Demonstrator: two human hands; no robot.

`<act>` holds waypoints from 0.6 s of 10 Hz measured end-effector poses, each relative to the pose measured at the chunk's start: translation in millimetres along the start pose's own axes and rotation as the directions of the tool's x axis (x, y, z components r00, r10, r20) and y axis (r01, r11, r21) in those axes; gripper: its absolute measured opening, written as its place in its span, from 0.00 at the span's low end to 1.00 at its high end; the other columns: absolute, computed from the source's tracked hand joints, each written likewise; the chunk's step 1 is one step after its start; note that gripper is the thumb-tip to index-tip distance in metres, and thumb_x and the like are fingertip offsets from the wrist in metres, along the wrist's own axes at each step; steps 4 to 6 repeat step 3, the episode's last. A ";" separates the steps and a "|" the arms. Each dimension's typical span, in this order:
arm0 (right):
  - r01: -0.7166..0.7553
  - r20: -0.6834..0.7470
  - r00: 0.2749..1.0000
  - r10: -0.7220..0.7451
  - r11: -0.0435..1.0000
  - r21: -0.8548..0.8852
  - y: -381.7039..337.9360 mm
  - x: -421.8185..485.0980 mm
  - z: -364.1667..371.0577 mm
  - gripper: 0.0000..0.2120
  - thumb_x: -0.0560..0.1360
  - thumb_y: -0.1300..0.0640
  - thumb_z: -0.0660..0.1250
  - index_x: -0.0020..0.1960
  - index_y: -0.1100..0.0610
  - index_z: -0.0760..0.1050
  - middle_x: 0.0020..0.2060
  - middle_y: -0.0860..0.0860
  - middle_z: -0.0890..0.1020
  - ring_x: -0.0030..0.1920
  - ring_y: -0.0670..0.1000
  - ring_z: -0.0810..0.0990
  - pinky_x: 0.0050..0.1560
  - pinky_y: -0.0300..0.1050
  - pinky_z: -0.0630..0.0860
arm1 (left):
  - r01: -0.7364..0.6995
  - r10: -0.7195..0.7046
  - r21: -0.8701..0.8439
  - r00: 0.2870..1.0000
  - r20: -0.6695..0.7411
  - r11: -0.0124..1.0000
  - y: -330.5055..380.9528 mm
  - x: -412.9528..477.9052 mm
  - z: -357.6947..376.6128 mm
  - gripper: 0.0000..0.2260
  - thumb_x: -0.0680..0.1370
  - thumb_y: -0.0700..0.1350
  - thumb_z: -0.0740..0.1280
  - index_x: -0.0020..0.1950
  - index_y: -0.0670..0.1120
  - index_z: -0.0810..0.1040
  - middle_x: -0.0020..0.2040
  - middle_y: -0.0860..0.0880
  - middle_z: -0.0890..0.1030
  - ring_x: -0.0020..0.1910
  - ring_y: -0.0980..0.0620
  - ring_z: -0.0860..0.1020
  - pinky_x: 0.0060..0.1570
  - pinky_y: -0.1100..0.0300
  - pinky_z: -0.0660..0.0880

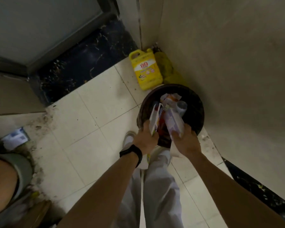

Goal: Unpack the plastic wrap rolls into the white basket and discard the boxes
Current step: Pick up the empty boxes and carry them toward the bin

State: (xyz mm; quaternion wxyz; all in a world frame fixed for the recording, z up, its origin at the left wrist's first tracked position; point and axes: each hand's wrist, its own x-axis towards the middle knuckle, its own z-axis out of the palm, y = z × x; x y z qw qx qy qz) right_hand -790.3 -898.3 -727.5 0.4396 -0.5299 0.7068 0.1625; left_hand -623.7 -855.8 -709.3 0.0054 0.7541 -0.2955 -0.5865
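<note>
I stand over a round dark trash bin point(196, 104) in a wall corner. My left hand point(145, 139), with a black band on the wrist, grips a long white box point(155, 119) by its lower end. My right hand point(186, 140) grips a second, pale purple and white box point(173, 122). Both boxes point end-first into the bin's mouth, above paper and plastic rubbish inside it. The white basket and the rolls are out of view.
A yellow detergent jug point(145, 69) stands on the tiled floor just behind the bin, next to a yellow-green bag point(166, 68). Walls close in at the right and back. A dark threshold and door lie at the upper left. Another person's leg point(5, 183) shows at the lower left.
</note>
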 end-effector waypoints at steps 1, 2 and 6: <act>0.006 -0.014 1.000 -0.006 1.000 0.028 -1.0 16.4 9.3 0.37 0.79 0.43 0.65 0.79 0.55 0.52 0.73 0.63 0.65 0.69 0.66 0.69 0.62 0.56 0.71 | -0.005 0.004 0.021 1.000 0.023 1.000 -1.5 18.2 8.9 0.29 0.82 0.56 0.56 0.80 0.53 0.48 0.77 0.42 0.61 0.71 0.39 0.67 0.66 0.51 0.66; 0.075 0.026 0.997 -0.074 0.996 -0.054 8.1 10.7 10.2 0.36 0.79 0.44 0.65 0.80 0.55 0.53 0.74 0.62 0.65 0.70 0.66 0.68 0.65 0.58 0.71 | 0.021 -0.023 0.046 0.999 0.030 0.999 -8.8 22.8 12.7 0.25 0.83 0.55 0.55 0.79 0.49 0.56 0.75 0.42 0.66 0.71 0.39 0.67 0.67 0.51 0.65; 0.059 0.055 0.997 -0.055 0.996 -0.067 15.2 -14.2 1.3 0.31 0.80 0.46 0.64 0.78 0.55 0.60 0.70 0.62 0.71 0.66 0.65 0.73 0.63 0.55 0.72 | 0.013 -0.017 0.066 0.998 0.064 0.998 -14.1 1.4 2.3 0.22 0.81 0.52 0.60 0.75 0.49 0.62 0.67 0.42 0.74 0.65 0.40 0.73 0.64 0.51 0.71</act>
